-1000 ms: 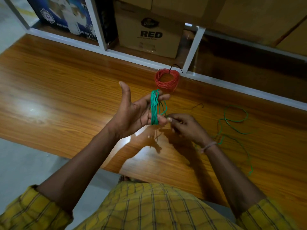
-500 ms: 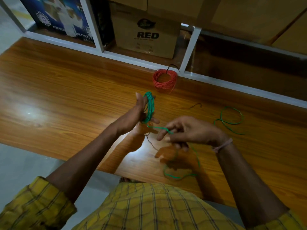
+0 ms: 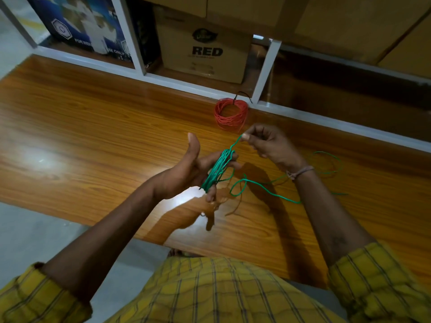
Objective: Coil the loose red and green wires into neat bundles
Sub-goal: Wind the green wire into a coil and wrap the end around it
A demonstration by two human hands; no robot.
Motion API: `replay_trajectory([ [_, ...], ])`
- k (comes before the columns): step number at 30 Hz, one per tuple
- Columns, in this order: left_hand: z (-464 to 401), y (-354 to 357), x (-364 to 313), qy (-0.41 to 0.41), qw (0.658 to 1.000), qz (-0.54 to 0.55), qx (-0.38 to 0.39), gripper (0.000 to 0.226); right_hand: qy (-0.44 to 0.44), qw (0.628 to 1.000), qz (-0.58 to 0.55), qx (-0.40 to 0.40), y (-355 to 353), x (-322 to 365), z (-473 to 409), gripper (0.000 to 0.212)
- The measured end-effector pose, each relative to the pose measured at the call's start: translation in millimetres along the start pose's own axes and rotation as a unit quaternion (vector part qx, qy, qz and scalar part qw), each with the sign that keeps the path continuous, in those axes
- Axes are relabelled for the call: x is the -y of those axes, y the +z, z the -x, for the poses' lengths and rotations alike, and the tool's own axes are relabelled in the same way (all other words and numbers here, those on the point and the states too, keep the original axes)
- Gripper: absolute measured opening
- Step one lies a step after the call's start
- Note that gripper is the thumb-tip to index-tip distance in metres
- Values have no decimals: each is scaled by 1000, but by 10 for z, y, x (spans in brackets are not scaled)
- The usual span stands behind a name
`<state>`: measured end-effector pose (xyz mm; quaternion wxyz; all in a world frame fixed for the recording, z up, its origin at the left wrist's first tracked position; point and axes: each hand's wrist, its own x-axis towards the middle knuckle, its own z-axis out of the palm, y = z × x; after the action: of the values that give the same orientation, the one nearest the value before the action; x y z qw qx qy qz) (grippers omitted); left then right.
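Green wire is wound in several turns around the fingers of my left hand, which is raised above the table with the thumb up. My right hand pinches the same green wire between thumb and forefinger, up and to the right of the coil. The loose tail of green wire loops down onto the table and trails right under my right wrist. A coiled red wire bundle, tied with a black strip, lies flat near the table's far edge.
The glossy wooden table ends at a white shelf frame behind it. A cardboard box marked RED and a blue printed box stand on the shelf. Grey floor lies at near left.
My right hand has swung from below the coil up and over to its upper right, carrying the green wire. The loose tail on the table has shifted and shortened.
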<state>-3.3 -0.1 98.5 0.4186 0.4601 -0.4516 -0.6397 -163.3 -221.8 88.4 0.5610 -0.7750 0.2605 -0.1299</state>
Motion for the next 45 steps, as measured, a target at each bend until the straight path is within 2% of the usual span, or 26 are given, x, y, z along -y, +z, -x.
replay_trajectory([
  [3, 15, -31, -69, 37, 996, 82, 0, 132, 17, 1000, 17, -20, 172, -200, 46, 22],
  [6, 9, -64, -120, 66, 980, 184, -27, 136, 49, 999, 18, 1, 359, -337, 178, 36],
  [11, -93, -110, -68, 120, 942, 305, -67, 136, 94, 992, -55, 60, 706, -247, 474, 27],
  [15, -167, -159, -44, 151, 920, 331, -147, 129, 143, 983, -12, 116, 868, -227, 615, 28],
  [17, -188, -213, -64, 166, 904, 350, -182, 126, 137, 978, 27, 152, 910, -154, 708, 26],
  [20, -245, -306, -70, 147, 917, 278, -247, 119, 94, 970, 123, 190, 931, -65, 814, 26],
  [22, -291, -340, -35, 102, 935, 191, -281, 115, 67, 965, 188, 172, 886, -31, 803, 22],
  [24, -304, -363, 30, 62, 953, 84, -285, 129, 48, 962, 233, 136, 791, 24, 753, 7],
  [26, -291, -354, 100, 29, 958, -33, -284, 145, 37, 961, 255, 104, 687, 106, 699, 16],
  [27, -285, -346, 142, 10, 956, -76, -283, 146, 39, 964, 244, 96, 634, 144, 675, 17],
  [30, -253, -331, 224, -27, 951, -158, -266, 129, 59, 980, 164, 98, 477, 243, 618, 12],
  [36, -142, -292, 147, -39, 959, -217, -179, 121, 83, 987, 20, 136, 225, 233, 478, 10],
  [40, -38, -235, 29, -57, 969, -205, -126, 114, 120, 970, -97, 189, 49, 276, 412, 10],
  [45, 12, -189, -67, -65, 977, -180, -92, 108, 161, 927, -231, 249, -75, 334, 357, 11],
])
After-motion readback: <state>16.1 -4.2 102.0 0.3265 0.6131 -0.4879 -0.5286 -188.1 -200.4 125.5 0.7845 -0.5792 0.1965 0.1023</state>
